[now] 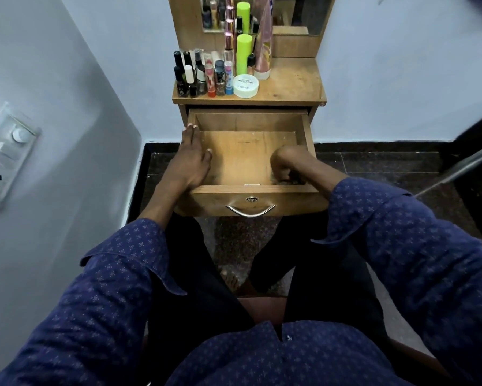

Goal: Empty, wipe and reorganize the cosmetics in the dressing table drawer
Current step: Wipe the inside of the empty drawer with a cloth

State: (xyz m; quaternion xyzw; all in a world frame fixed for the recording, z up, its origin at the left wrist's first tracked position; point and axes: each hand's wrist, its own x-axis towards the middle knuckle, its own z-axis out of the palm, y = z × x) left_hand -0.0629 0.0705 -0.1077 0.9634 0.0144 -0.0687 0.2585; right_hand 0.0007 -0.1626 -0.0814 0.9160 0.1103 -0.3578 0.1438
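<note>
Drawer (251, 151) emptied; cosmetics (206, 76) on tabletop (292, 84); left hand (191, 157) flat on rim; right hand (285, 168) curled in corner, contents unclear; wiping likely underway, restocking left.

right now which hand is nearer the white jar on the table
Left. The left hand rests on the drawer's left wall, nearer the white jar. The right hand is curled low in the front right corner.

Dim, cool indoor light, fairly even on the walls (401, 79). Deep shadow lies under the drawer (251, 151) and across the dark floor (373, 168). Wide-angle bending curves the frame edges. The near sleeves look slightly soft.
</note>
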